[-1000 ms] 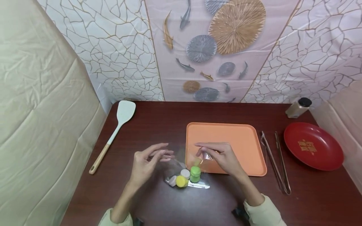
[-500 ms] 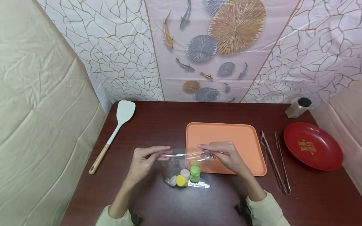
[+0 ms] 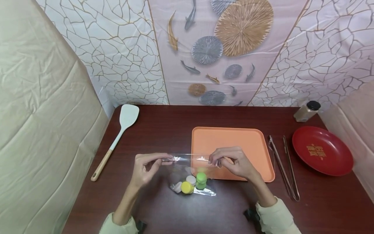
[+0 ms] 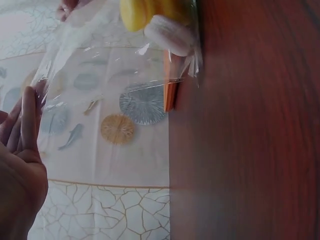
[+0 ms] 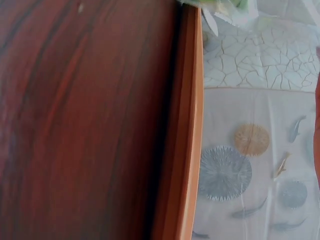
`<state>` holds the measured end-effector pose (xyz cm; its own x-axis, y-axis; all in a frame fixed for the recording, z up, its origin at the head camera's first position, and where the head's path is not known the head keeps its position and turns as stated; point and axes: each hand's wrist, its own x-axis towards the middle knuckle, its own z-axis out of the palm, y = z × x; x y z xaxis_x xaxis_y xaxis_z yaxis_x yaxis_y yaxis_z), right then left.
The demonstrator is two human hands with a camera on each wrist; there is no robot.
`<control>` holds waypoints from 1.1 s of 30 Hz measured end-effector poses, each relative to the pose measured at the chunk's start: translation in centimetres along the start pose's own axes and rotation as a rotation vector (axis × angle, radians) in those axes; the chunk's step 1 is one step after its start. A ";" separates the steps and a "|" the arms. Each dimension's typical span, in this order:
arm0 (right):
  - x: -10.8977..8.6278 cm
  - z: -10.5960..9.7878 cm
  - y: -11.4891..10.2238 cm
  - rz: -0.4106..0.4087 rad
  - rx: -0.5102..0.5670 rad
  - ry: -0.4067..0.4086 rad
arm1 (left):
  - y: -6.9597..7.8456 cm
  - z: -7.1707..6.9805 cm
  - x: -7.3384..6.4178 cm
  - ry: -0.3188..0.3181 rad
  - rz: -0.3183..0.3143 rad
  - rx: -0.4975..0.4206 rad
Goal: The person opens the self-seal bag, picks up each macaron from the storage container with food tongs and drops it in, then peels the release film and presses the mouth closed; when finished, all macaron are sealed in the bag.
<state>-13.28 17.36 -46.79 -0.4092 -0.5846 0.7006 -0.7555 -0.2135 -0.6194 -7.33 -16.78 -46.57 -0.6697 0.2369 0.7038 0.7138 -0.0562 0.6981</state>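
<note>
A clear plastic bag [image 3: 181, 167] stands on the table, holding several round macaron-like pieces: yellow [image 3: 187, 187], green [image 3: 201, 180] and whitish [image 3: 191, 180]. My left hand [image 3: 146, 169] pinches the bag's top edge at its left end between thumb and fingers. At the other end, my right hand [image 3: 233, 162] grips the same edge with curled fingers, so the top is stretched between both hands. In the left wrist view the film [image 4: 100, 65] hangs from the left fingers, with a yellow piece [image 4: 134, 14] and a pale one [image 4: 170, 35] inside.
An orange tray [image 3: 228, 138] lies behind the bag and partly under the right hand. Metal tongs [image 3: 284, 170] and a red plate [image 3: 324, 165] are to its right. A jar with a black lid [image 3: 306, 111] stands at the back right, and a white spatula [image 3: 122, 130] lies left.
My fingers have come onto the bag's top edge, and the film is now drawn up and taut between the hands. The right fingers have curled further around their end.
</note>
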 end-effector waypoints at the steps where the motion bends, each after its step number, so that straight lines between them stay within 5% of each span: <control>1: 0.0 -0.1 0.0 -0.010 -0.007 0.006 | 0.0 0.1 0.0 0.021 0.019 0.035; 7: 0.4 -0.6 -0.7 -0.008 -0.103 0.029 | 0.1 1.1 -0.2 0.131 0.032 0.129; 12: 1.3 -0.7 -1.5 0.101 -0.204 0.005 | 0.0 1.4 -0.3 0.144 0.088 0.187; 18: 3.8 -0.4 -3.1 0.246 -0.425 -0.192 | 0.0 1.3 -0.6 0.151 0.084 0.164; 25: 8.5 3.0 -4.7 0.190 -0.745 -0.438 | 0.1 1.4 -0.7 0.130 0.106 0.214; 33: 9.9 4.8 -5.2 0.184 -0.804 -0.479 | 0.1 1.3 -0.8 0.142 0.141 0.188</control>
<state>-10.95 8.92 -38.28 -0.4384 -0.8518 0.2867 -0.8987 0.4117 -0.1512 -6.41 -15.68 -47.24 -0.5734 0.1006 0.8131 0.8188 0.1048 0.5645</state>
